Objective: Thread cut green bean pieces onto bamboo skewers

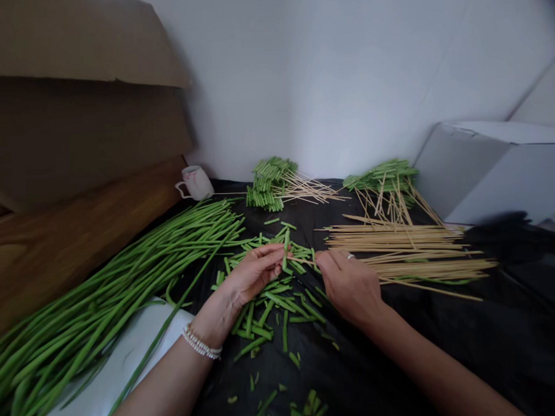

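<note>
The left hand (255,270) is nearly closed, thumb and fingertips pinching a short green stalk piece (287,250) that stands roughly upright above the far part of the cut pile (272,303). The right hand (352,284), at the right edge of the pile, is curled in tightly around a thin wooden skewer (302,259). The skewer points left across the pile to the pinched piece; whether its tip has gone through cannot be told. A second green piece (313,258) stands at the right hand's fingertips, seemingly on the skewer. A beaded bracelet (200,342) circles the left wrist, and a ring (351,255) shows on the right hand.

The pile lies on the black-covered desk (450,366), beneath and between the hands, with a few scraps (309,406) on its near side. To the left of the pile stretch long uncut green stalks (137,269), partly over a white board (140,333). To its right, loose skewers (398,236) lie in rows. Beyond the pile are two stacks of loaded skewers, one almost straight behind (271,177), the other farther right (381,176). A mug (197,182) stands behind it to the left.
</note>
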